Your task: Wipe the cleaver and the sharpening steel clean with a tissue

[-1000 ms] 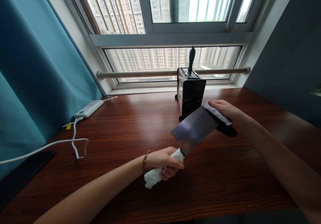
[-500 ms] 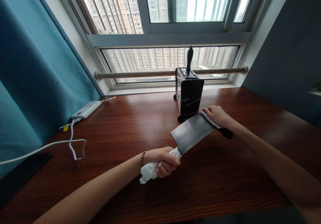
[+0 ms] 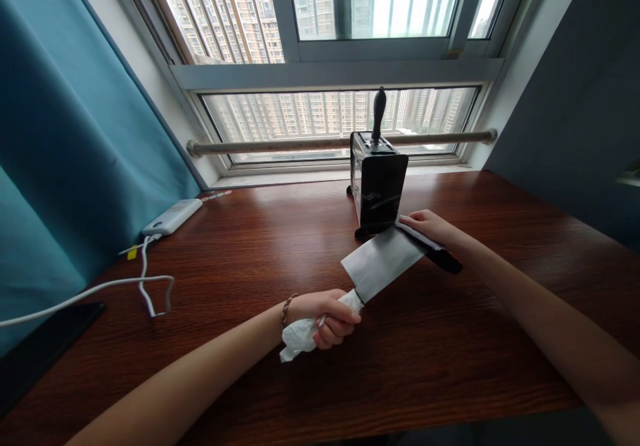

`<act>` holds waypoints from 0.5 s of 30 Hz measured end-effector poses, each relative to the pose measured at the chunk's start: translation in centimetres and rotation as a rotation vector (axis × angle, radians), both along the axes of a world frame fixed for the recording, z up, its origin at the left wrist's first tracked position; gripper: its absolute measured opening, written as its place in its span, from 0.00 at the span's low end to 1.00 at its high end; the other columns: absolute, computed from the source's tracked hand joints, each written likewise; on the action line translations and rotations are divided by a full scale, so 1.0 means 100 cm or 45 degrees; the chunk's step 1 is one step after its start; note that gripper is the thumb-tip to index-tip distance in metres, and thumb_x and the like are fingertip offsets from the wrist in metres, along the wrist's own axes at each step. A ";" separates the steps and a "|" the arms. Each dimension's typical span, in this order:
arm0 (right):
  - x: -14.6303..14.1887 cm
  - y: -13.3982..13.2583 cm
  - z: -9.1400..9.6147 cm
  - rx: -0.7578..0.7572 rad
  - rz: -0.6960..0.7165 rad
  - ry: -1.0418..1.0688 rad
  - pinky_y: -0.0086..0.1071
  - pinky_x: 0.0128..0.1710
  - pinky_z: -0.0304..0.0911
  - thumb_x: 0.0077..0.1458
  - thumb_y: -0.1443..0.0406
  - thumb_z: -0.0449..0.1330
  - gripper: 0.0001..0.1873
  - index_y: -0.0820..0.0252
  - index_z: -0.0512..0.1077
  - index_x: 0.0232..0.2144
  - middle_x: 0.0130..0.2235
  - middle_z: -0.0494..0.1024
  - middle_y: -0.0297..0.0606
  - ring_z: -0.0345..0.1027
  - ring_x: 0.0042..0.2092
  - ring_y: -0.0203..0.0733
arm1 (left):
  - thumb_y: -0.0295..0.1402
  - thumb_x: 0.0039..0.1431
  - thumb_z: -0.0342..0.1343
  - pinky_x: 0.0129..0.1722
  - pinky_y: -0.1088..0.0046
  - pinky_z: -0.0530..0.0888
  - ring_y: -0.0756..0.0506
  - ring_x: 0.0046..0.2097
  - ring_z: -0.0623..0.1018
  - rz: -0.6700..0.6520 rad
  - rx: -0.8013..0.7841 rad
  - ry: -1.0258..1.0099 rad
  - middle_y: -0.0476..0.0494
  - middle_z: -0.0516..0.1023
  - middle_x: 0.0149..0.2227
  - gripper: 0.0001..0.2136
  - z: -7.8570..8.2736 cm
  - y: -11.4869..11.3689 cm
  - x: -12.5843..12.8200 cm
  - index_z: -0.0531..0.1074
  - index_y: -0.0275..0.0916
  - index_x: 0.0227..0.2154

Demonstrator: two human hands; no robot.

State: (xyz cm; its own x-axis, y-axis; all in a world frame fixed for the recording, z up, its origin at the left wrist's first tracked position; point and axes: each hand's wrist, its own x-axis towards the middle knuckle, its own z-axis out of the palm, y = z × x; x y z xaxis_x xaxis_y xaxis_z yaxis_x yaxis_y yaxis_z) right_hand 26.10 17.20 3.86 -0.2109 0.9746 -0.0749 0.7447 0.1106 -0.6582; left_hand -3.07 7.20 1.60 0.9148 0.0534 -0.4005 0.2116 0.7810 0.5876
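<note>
My left hand [image 3: 335, 319] is closed around the lower end of a cleaver, where crumpled white tissue [image 3: 300, 337] wraps the grip. The cleaver's broad, pale blade [image 3: 383, 263] slants up to the right above the desk. At the blade's far end, my right hand [image 3: 430, 225] is closed on a flat white cloth-like piece [image 3: 420, 235] lying along the edge. A black part [image 3: 445, 261] sticks out below that hand; what it belongs to is unclear. My right fingertips are partly hidden.
Just beyond the blade, a black knife block [image 3: 380, 189] stands on the brown wooden desk [image 3: 250, 246], with one black-handled tool [image 3: 379, 109] upright in it. Far left are a white power strip [image 3: 173, 217], a white cable [image 3: 143, 279] and a dark flat object [image 3: 50, 339].
The blade has tilted slightly and looks paler. My right hand has turned a little and lies flatter over the white piece. My left hand keeps the same grip.
</note>
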 end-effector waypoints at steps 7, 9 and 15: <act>-0.005 -0.003 0.002 -0.003 -0.076 -0.207 0.29 0.30 0.50 0.51 0.47 0.46 0.28 0.64 0.69 0.21 0.24 0.70 0.39 0.60 0.28 0.35 | 0.26 0.57 0.47 0.11 0.85 0.55 0.57 0.15 0.45 -0.037 -0.049 0.013 0.57 0.50 0.15 0.10 -0.001 0.004 0.001 0.57 0.37 0.21; -0.006 -0.004 0.003 -0.017 -0.080 -0.235 0.29 0.31 0.52 0.52 0.48 0.45 0.28 0.64 0.71 0.22 0.26 0.73 0.40 0.63 0.29 0.37 | 0.26 0.57 0.47 0.12 0.85 0.55 0.57 0.16 0.44 -0.035 -0.052 0.015 0.57 0.50 0.15 0.09 -0.001 0.005 0.001 0.59 0.37 0.22; -0.005 -0.003 -0.001 -0.009 -0.102 -0.316 0.30 0.33 0.54 0.53 0.48 0.44 0.29 0.64 0.72 0.23 0.30 0.75 0.45 0.67 0.33 0.41 | 0.25 0.57 0.48 0.12 0.86 0.54 0.57 0.16 0.44 -0.039 -0.054 0.020 0.57 0.50 0.15 0.08 -0.001 0.005 0.001 0.60 0.37 0.23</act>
